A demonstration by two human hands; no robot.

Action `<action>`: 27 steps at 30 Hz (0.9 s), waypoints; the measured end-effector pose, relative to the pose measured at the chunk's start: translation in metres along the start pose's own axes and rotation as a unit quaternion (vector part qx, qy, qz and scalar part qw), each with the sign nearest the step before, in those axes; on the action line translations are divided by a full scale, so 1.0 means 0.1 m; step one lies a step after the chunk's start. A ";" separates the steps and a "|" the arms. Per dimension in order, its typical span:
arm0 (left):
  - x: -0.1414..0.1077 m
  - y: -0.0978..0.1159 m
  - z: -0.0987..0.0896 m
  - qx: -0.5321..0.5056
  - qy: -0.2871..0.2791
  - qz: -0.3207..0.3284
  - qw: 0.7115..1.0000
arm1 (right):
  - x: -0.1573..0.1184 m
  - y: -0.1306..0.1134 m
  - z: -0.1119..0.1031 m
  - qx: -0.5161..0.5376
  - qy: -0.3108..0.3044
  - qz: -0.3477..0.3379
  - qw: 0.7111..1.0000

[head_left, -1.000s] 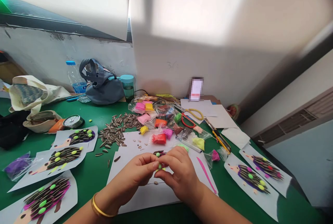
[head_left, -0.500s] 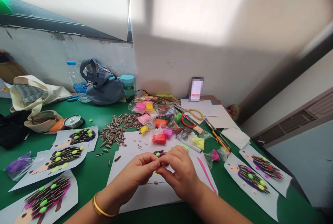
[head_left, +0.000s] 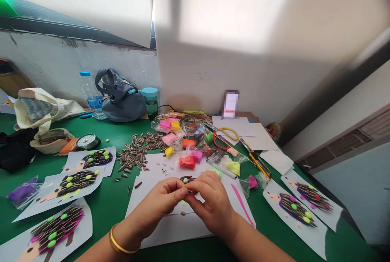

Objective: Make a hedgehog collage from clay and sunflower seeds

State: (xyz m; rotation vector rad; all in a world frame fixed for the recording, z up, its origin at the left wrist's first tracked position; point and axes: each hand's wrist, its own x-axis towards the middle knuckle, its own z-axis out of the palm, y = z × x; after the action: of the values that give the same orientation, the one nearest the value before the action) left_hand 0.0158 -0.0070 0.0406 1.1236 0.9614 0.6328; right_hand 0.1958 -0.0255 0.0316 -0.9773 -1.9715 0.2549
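At the left of the green worktop (head_left: 109,217), a purple clay packet (head_left: 24,193) is placed apart from the other clay. Near it, three hedgehog pictures (head_left: 59,227) made with seeds are laid out, probably put aside so that the middle is left for the hands. Farther right, a heap of sunflower seeds (head_left: 134,154) is spread just beside the white sheet (head_left: 189,231), perhaps so that single seeds can be reached easily.

In the middle, the left hand (head_left: 166,198) is held over the sheet, with the thumb and forefinger pressed close together. Just beyond the fingers, a half-covered seed picture (head_left: 191,179) with a green dot (head_left: 185,180) is seen; whether it is lying flat or lifted cannot be told. Behind it, a red clay packet (head_left: 186,162) is grouped with others, likely for choosing colours. The right hand (head_left: 213,206) is held fingertip to fingertip with the left, its thumb and forefinger nearly closed. What is pinched between them is hidden; such a narrow grip seems suited to small pieces.

To the right, a pink strip (head_left: 239,201) is laid along the sheet, and two more hedgehog pictures (head_left: 297,210) are set near the edge, apparently out of the way.
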 end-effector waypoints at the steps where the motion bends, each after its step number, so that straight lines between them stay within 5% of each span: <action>1: 0.00 0.00 0.00 0.000 0.002 0.001 1.000 | 0.00 0.00 0.00 0.000 -0.001 0.000 1.000; 11: 0.00 -0.03 -0.03 -0.052 -0.008 0.006 0.999 | -0.01 0.01 -0.02 0.011 -0.004 -0.005 1.000; 18: 0.00 -0.01 -0.07 -0.245 0.064 0.009 0.967 | -0.02 0.03 -0.01 0.013 0.008 -0.004 1.000; 27: 0.03 0.08 -0.06 -0.332 0.122 -0.022 0.935 | 0.00 0.04 -0.03 0.008 0.006 0.007 1.000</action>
State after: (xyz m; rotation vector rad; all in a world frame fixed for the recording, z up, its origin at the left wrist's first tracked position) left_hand 0.0123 0.0005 0.0469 0.4246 0.8775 0.9854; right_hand 0.2001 -0.0230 0.0312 -0.9797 -1.9495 0.2724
